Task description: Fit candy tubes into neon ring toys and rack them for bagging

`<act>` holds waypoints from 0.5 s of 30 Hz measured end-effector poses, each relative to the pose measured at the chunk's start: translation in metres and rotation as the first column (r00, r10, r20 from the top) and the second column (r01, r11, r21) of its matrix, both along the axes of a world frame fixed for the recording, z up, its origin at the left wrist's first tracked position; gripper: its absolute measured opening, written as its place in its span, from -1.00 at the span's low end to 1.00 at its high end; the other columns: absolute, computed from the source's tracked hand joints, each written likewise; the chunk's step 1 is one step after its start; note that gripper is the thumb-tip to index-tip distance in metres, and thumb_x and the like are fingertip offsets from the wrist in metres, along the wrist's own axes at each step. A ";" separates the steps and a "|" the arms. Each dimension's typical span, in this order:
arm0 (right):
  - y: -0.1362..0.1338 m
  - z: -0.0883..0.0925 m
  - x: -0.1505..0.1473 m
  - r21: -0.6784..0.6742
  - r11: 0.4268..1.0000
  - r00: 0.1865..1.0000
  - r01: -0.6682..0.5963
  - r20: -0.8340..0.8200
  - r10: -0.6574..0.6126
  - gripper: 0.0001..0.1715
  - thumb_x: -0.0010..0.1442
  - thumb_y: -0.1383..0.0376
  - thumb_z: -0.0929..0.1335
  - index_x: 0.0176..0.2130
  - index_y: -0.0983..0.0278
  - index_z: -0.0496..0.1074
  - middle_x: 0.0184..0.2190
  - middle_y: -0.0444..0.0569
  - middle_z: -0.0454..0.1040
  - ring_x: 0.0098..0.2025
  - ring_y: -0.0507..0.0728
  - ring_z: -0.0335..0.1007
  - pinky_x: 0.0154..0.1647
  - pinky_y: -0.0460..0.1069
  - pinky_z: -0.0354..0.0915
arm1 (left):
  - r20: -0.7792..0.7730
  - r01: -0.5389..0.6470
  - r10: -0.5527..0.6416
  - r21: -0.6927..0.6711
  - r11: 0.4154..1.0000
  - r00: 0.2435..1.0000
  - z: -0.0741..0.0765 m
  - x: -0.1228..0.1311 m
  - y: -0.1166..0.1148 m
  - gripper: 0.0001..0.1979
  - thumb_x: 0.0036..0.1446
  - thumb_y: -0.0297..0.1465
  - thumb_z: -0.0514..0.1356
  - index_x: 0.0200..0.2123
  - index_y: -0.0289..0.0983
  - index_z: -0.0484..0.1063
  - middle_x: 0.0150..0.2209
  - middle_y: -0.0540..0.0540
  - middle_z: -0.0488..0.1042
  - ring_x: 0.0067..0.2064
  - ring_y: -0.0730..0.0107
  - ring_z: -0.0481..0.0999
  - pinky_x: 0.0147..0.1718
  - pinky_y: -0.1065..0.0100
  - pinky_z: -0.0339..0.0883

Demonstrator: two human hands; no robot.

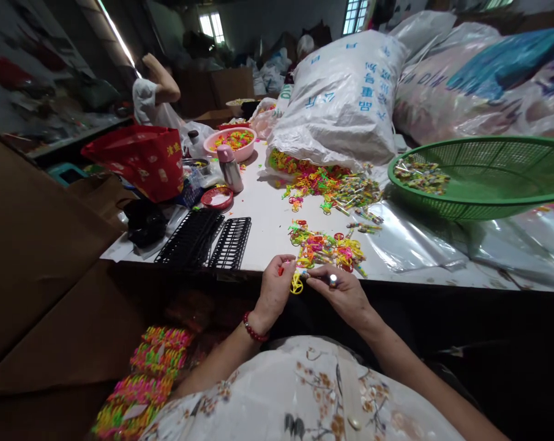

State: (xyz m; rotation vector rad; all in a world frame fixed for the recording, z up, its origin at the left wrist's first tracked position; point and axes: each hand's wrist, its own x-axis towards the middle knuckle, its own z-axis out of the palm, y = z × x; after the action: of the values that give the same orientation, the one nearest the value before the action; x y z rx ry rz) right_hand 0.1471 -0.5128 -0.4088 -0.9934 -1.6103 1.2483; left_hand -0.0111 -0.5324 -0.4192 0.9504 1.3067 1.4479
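Close to the table's front edge, my left hand point(277, 288) is closed in a pinch on a small plastic toy piece with a yellow spoked wheel point(297, 284) hanging below the fingertips; a bit of red shows at the thumb. My right hand point(343, 293) meets it from the right, its fingers closed around a thin short tube, whose pale round end point(333, 280) shows above the knuckles. Fingers cover most of both pieces. Just beyond the hands lies a small heap of bright plastic toy pieces point(325, 245), mixed with slim tubes.
A white sack point(336, 92) spills more toy pieces and bead-filled tubes point(357, 191). A green basket point(497, 196) stands right, on plastic sheets. Black plastic racks point(231, 244), a thermos point(229, 168), a red bag point(139, 159) and a pink basin point(237, 152) are left. Another person point(152, 95) sits behind.
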 end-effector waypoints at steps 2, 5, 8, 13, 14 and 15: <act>-0.001 0.000 -0.003 -0.017 1.000 1.000 0.000 -0.025 -0.001 -0.75 0.11 0.10 0.46 -0.26 0.20 0.57 -0.29 -0.04 0.57 -0.24 0.14 0.47 -0.14 0.04 0.37 | -0.020 -0.035 0.036 0.032 0.999 0.999 -0.002 -0.002 0.003 -0.66 0.12 -0.17 0.27 -0.16 -0.29 0.47 -0.43 0.02 0.38 -0.43 0.54 0.28 -0.44 0.51 0.18; -0.002 0.000 -0.006 -0.019 1.000 1.000 -0.002 -0.013 0.002 -0.75 0.13 0.10 0.44 -0.26 0.21 0.56 -0.30 -0.04 0.57 -0.24 0.15 0.46 -0.17 0.03 0.36 | -0.023 -0.066 0.067 0.039 0.997 0.998 -0.002 -0.003 0.008 -0.68 0.11 -0.17 0.28 -0.19 -0.29 0.47 -0.50 0.06 0.32 -0.48 0.54 0.23 -0.48 0.50 0.13; -0.004 0.001 -0.009 0.064 0.998 0.997 0.003 0.073 -0.008 -0.80 0.16 0.14 0.41 -0.27 0.20 0.54 -0.32 -0.04 0.55 -0.27 0.14 0.44 -0.24 0.01 0.33 | -0.029 -0.070 0.071 0.028 0.997 0.997 0.000 -0.004 0.012 -0.70 0.09 -0.18 0.29 -0.23 -0.30 0.46 -0.53 0.06 0.31 -0.50 0.54 0.23 -0.49 0.49 0.11; -0.001 0.001 -0.014 0.173 0.985 0.987 -0.015 0.161 -0.013 -0.86 0.20 0.19 0.38 -0.29 0.18 0.51 -0.37 -0.05 0.53 -0.33 0.13 0.43 -0.27 0.00 0.32 | -0.055 -0.107 0.106 -0.010 0.994 0.993 -0.003 -0.007 0.016 -0.70 0.09 -0.19 0.28 -0.25 -0.30 0.44 -0.50 0.03 0.35 -0.47 0.51 0.27 -0.48 0.48 0.15; 0.002 0.001 -0.015 0.157 0.987 0.986 -0.024 0.165 -0.002 -0.85 0.21 0.18 0.37 -0.28 0.18 0.51 -0.37 -0.05 0.53 -0.33 0.13 0.44 -0.27 0.00 0.33 | -0.063 -0.110 0.109 -0.019 0.994 0.992 -0.004 -0.007 0.018 -0.70 0.09 -0.18 0.28 -0.25 -0.30 0.43 -0.49 0.04 0.34 -0.47 0.51 0.27 -0.48 0.47 0.15; 0.006 0.001 -0.014 0.136 0.990 0.986 -0.031 0.167 0.008 -0.84 0.21 0.16 0.37 -0.28 0.18 0.52 -0.36 -0.05 0.53 -0.32 0.14 0.44 -0.26 0.01 0.34 | -0.076 -0.104 0.102 -0.023 0.994 0.992 -0.004 -0.008 0.022 -0.69 0.11 -0.17 0.27 -0.24 -0.30 0.42 -0.50 0.04 0.33 -0.47 0.51 0.26 -0.48 0.48 0.15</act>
State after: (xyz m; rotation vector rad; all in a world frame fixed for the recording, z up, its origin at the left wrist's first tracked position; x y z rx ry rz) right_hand 0.1327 -0.5067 -0.4082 -1.0181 -1.8131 1.0732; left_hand -0.0192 -0.5106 -0.4233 0.9386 1.4447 1.4810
